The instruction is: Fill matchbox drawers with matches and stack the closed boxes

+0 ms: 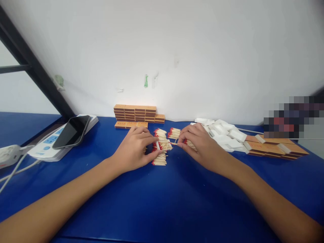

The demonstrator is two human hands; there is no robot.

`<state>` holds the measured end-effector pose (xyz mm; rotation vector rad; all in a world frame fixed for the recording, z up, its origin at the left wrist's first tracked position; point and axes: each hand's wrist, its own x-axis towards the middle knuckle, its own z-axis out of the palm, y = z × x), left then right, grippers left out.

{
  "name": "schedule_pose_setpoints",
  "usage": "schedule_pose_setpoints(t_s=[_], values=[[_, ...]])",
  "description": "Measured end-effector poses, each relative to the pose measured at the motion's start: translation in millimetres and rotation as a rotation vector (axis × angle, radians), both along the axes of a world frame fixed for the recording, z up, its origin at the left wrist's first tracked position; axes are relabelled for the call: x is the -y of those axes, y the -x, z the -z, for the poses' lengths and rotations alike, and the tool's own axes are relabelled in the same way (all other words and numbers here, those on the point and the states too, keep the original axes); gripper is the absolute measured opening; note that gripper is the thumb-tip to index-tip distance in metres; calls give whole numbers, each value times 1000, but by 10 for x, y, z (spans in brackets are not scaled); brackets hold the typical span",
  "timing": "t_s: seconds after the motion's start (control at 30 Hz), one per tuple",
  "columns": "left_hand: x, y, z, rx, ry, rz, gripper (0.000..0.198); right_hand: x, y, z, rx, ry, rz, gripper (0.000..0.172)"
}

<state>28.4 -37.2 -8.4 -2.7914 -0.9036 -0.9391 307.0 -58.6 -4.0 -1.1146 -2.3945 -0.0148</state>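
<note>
A pale wall (162, 50) rose behind a blue surface (164, 202), which carried all the items described below. A dark frame (40, 71) slanted down the far left side. A white power strip (40, 152) lay on the left. On the right was a loose heap of white trays (222, 133), and just to its right lay stacked orange matchboxes (268, 146) with brown sides. Further orange boxes (135, 113) formed a tidy stack near the wall, left of centre, with a lower row set just on its near side.

The left hand (135, 148) was bent at centre-left, its thumb and fingers grasping a small tray, described last but one. The right hand (199, 145), opposite it, pinched a matchstick between thumb and fingertips; whether more than one was held could not be told. A dark phone (73, 131) rested on the power strip.

Between the hands lay red-tipped matches (160, 133) in several small piles, one of them partly beneath the right hand. The small tray (158, 145) stood at the left fingertips, among the piles. The matchstick (173, 144) extended leftward from the right fingertips, towards the tray.
</note>
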Motion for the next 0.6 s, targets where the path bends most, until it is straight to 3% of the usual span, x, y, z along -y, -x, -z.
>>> schedule_pose_setpoints(t_s=[0.2, 0.6], values=[[85, -60, -3, 30, 87, 45, 31, 56, 191, 25, 30, -114, 17, 11], [95, -86, -15, 121, 245, 109, 26, 96, 147, -19, -88, -30, -47, 10]])
